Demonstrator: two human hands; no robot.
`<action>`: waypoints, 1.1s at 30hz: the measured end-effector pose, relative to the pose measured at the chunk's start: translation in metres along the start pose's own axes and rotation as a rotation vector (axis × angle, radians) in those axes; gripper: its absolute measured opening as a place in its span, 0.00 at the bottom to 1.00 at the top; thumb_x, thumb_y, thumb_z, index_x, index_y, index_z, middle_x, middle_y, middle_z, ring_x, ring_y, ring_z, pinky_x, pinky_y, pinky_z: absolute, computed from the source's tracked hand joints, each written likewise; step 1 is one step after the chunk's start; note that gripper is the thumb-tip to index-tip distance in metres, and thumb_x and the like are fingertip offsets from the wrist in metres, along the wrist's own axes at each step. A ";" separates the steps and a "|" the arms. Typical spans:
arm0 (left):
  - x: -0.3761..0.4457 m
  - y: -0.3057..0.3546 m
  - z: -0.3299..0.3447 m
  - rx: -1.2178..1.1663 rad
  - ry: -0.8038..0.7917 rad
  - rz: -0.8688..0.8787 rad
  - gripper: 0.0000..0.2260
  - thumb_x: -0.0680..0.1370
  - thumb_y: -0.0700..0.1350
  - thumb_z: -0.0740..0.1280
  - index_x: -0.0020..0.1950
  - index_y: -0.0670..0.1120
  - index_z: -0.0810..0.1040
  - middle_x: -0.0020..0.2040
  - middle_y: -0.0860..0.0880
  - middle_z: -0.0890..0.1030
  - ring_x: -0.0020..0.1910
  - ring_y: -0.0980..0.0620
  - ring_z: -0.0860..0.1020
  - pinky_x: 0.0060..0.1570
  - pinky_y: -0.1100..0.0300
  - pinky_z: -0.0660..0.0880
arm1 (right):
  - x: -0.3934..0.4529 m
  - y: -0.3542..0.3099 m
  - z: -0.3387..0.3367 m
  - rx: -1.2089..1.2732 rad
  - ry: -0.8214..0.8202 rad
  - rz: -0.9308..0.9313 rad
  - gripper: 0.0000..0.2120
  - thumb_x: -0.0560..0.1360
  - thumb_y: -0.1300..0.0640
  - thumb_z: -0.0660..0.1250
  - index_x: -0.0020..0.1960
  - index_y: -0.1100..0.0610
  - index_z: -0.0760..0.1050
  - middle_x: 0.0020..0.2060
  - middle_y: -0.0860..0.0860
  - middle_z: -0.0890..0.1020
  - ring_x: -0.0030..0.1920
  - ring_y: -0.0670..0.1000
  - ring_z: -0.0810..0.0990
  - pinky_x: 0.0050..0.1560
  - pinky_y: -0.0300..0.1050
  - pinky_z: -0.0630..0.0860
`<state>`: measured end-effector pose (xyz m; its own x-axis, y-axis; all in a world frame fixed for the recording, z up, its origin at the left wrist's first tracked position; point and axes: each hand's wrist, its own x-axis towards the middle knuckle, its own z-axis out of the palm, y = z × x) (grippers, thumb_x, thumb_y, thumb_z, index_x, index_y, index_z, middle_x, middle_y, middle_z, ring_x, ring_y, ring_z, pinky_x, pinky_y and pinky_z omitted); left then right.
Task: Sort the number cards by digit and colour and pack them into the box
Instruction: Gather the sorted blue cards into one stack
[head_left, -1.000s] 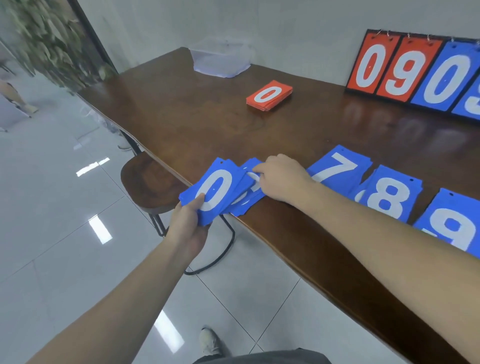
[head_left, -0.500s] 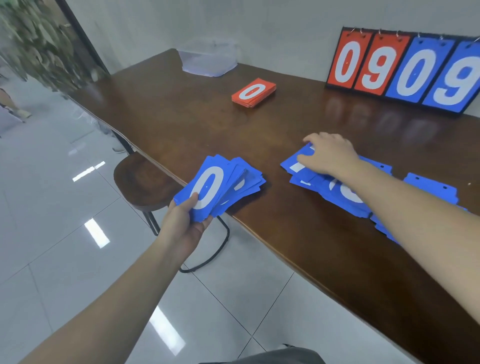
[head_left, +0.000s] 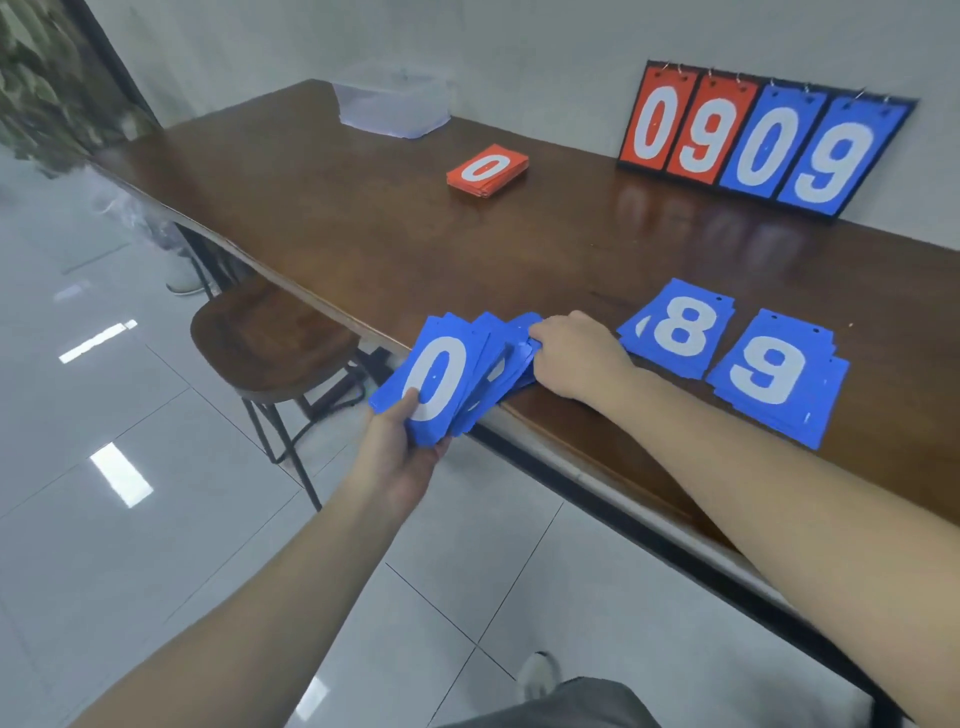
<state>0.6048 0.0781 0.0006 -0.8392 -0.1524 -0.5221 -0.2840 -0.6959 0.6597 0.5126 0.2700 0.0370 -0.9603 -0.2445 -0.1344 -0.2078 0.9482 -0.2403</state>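
Note:
My left hand (head_left: 402, 449) grips a fanned stack of blue number cards (head_left: 447, 379) at the table's near edge, a white 0 on top and my thumb on that card. My right hand (head_left: 574, 358) holds the far end of the same fan, fingers curled round the cards. To the right lie a blue pile topped by 8 (head_left: 680, 332) and a blue pile topped by 9 (head_left: 774, 371). A red stack topped by 0 (head_left: 488, 170) sits mid-table. The clear plastic box (head_left: 392, 106) stands at the table's far left end.
A flip scoreboard (head_left: 758, 137) reading 0 9 0 9 leans against the wall at the back right. A round wooden stool (head_left: 270, 340) stands under the wooden table's (head_left: 363, 234) near edge. Glossy tiled floor lies to the left.
My right hand took the blue 7 pile from the table and brought it left onto the fan in my left hand. The 8 and 9 piles stayed put.

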 end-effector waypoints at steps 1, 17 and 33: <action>-0.002 -0.004 0.000 -0.002 0.018 -0.004 0.14 0.83 0.41 0.63 0.69 0.47 0.75 0.60 0.49 0.84 0.49 0.50 0.86 0.46 0.52 0.82 | -0.008 -0.003 0.000 0.061 -0.007 0.013 0.12 0.78 0.64 0.55 0.55 0.53 0.72 0.45 0.51 0.73 0.61 0.57 0.71 0.48 0.50 0.71; -0.037 -0.022 0.021 -0.038 -0.040 0.045 0.10 0.83 0.39 0.63 0.64 0.43 0.77 0.56 0.46 0.86 0.53 0.47 0.85 0.57 0.47 0.80 | -0.029 0.108 -0.023 0.238 0.180 0.049 0.25 0.79 0.51 0.64 0.76 0.48 0.67 0.71 0.52 0.73 0.72 0.56 0.68 0.68 0.53 0.69; -0.068 -0.081 0.059 -0.080 0.048 0.064 0.10 0.83 0.40 0.62 0.64 0.45 0.76 0.56 0.46 0.86 0.55 0.46 0.84 0.58 0.46 0.79 | -0.039 0.134 -0.018 -0.002 0.014 -0.102 0.23 0.80 0.54 0.57 0.73 0.42 0.73 0.67 0.50 0.77 0.67 0.57 0.69 0.64 0.50 0.70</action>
<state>0.6572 0.1860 0.0145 -0.8307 -0.2302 -0.5069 -0.1911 -0.7373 0.6480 0.5186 0.4098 0.0273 -0.9365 -0.3373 -0.0955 -0.3053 0.9187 -0.2504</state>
